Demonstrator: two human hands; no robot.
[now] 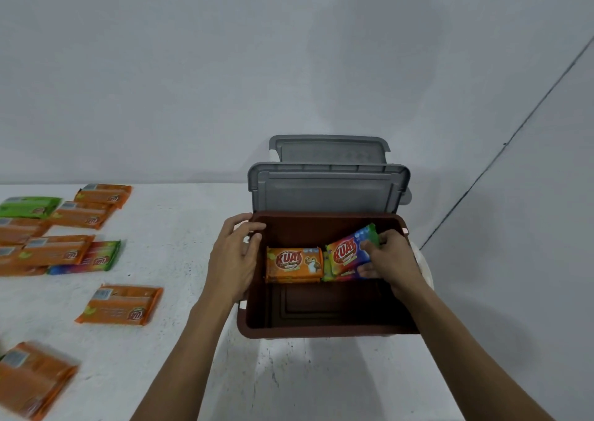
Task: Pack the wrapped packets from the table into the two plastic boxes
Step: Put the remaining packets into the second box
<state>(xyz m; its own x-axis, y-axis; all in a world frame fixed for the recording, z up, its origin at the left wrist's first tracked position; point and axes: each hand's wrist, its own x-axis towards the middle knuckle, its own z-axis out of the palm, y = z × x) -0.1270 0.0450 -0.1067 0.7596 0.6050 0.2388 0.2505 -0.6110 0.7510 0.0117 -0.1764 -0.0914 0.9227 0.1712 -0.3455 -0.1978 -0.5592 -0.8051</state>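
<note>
The brown box is steadied by the left hand, whose fingers are curled over its left rim, presumably so that it cannot slide on the table. A multicoloured packet is pinched by the right hand and held tilted inside, just beside an orange packet laid flat (a row is apparently being filled). Other packets lie on the table, well to the left.

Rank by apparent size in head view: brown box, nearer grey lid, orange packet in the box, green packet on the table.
1. brown box
2. nearer grey lid
3. orange packet in the box and green packet: alike, green one farther, so unranked.
</note>
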